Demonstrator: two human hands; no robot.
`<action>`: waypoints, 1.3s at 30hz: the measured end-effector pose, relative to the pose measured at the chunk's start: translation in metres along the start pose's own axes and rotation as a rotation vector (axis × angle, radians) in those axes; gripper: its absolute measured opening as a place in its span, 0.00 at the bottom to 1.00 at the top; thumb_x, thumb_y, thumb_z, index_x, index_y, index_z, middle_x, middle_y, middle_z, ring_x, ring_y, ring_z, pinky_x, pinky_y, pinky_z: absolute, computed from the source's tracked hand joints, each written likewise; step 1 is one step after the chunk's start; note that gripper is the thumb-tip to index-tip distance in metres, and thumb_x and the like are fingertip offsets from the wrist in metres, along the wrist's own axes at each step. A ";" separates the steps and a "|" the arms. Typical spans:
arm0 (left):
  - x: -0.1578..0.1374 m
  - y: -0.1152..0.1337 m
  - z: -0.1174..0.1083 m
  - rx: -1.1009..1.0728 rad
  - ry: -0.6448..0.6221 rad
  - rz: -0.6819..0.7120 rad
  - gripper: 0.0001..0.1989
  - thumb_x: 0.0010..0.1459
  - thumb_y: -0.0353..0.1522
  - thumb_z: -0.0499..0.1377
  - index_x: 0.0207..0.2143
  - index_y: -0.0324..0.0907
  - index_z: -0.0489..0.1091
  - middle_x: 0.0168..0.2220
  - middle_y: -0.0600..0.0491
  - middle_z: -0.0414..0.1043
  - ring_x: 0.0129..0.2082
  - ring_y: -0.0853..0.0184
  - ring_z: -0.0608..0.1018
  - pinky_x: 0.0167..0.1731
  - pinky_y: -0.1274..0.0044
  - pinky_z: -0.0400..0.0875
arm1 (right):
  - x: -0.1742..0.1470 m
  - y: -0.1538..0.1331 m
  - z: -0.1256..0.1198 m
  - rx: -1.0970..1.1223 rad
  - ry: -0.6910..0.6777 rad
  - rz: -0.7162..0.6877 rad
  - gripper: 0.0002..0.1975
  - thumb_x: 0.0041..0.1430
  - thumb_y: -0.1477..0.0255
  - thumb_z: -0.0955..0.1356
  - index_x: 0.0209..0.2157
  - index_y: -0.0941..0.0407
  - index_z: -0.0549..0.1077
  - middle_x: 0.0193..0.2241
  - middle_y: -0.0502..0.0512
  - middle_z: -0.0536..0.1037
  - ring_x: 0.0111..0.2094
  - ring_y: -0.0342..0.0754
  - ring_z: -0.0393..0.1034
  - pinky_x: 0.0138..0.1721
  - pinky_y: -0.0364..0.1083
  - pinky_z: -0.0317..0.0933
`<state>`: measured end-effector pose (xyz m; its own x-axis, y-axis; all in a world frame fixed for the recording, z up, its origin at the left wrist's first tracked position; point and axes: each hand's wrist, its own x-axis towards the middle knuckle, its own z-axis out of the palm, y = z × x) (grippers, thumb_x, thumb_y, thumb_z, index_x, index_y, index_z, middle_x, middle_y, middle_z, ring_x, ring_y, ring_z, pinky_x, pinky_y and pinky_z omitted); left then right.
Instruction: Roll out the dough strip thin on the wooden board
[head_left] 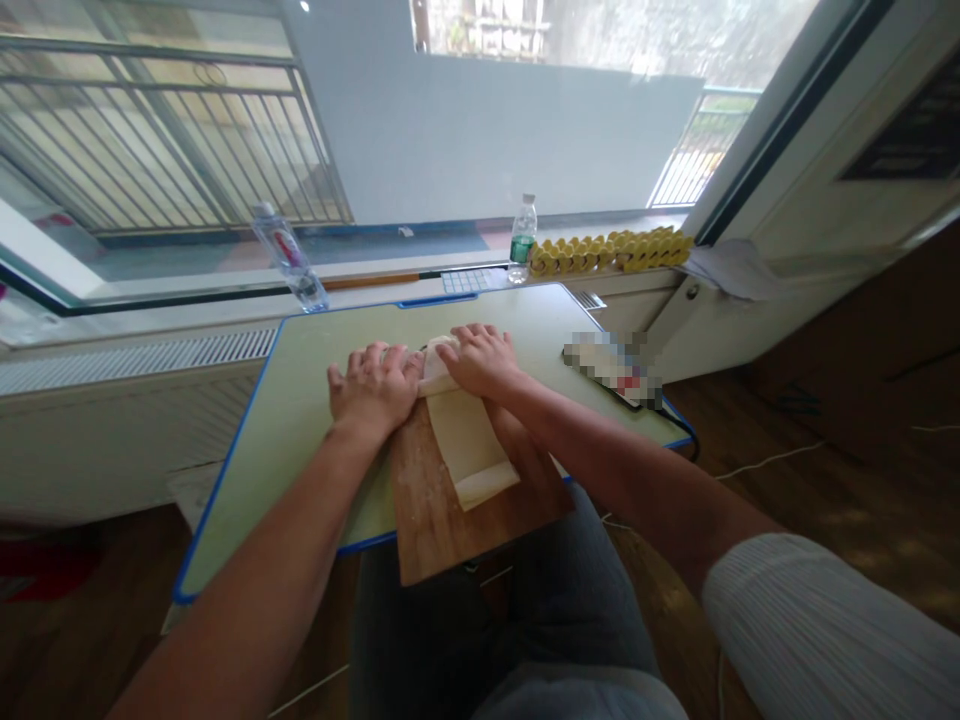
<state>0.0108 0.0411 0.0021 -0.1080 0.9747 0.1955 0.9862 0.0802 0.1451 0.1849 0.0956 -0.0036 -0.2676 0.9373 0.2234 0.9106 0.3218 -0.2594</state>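
Observation:
A long strip of pale dough lies on a brown wooden board that rests on a light green table with a blue edge. The far end of the dough is rolled up under both hands. My left hand lies palm down on the left end of the roll, fingers together. Beside it, my right hand presses flat on the right part of the roll. What is inside the roll stays hidden by the hands.
A blurred flat object lies on the table's right side. On the windowsill stand a tilted water bottle, an upright bottle with a green label and a row of yellow pieces. Cables run over the wooden floor at right.

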 end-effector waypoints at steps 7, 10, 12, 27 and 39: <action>0.009 0.000 -0.003 0.000 -0.079 0.026 0.34 0.73 0.50 0.39 0.68 0.49 0.70 0.71 0.42 0.67 0.68 0.45 0.70 0.65 0.46 0.63 | 0.011 0.000 -0.001 0.020 -0.078 0.032 0.29 0.75 0.53 0.58 0.67 0.52 0.70 0.70 0.64 0.69 0.69 0.65 0.61 0.68 0.68 0.56; -0.010 0.003 -0.003 0.016 -0.069 0.036 0.33 0.74 0.49 0.39 0.69 0.48 0.68 0.73 0.43 0.65 0.70 0.46 0.68 0.66 0.47 0.62 | -0.009 -0.001 -0.002 -0.009 -0.062 -0.006 0.32 0.76 0.54 0.58 0.70 0.57 0.66 0.71 0.65 0.68 0.69 0.64 0.60 0.70 0.65 0.54; -0.030 0.006 -0.003 0.019 -0.036 0.060 0.33 0.74 0.48 0.39 0.71 0.46 0.66 0.74 0.43 0.63 0.71 0.47 0.67 0.67 0.47 0.61 | -0.029 -0.001 -0.004 -0.036 -0.033 -0.039 0.32 0.77 0.55 0.57 0.72 0.59 0.64 0.71 0.66 0.67 0.70 0.64 0.59 0.71 0.65 0.52; -0.056 -0.015 -0.002 0.018 -0.033 0.270 0.28 0.76 0.45 0.42 0.71 0.52 0.67 0.74 0.48 0.63 0.74 0.51 0.64 0.71 0.46 0.53 | -0.058 0.011 -0.016 -0.042 -0.100 -0.146 0.31 0.79 0.54 0.55 0.74 0.54 0.61 0.76 0.60 0.60 0.77 0.65 0.46 0.74 0.71 0.41; 0.033 -0.017 0.010 0.026 -0.012 0.235 0.33 0.75 0.50 0.41 0.67 0.46 0.71 0.70 0.43 0.69 0.70 0.49 0.69 0.70 0.47 0.57 | 0.019 0.020 0.001 0.044 0.010 -0.195 0.28 0.78 0.53 0.61 0.66 0.55 0.72 0.67 0.64 0.72 0.71 0.61 0.59 0.71 0.66 0.52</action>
<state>-0.0085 0.0741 -0.0038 0.1261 0.9697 0.2092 0.9870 -0.1438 0.0716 0.1978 0.1201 -0.0057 -0.4344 0.8551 0.2829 0.8271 0.5031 -0.2507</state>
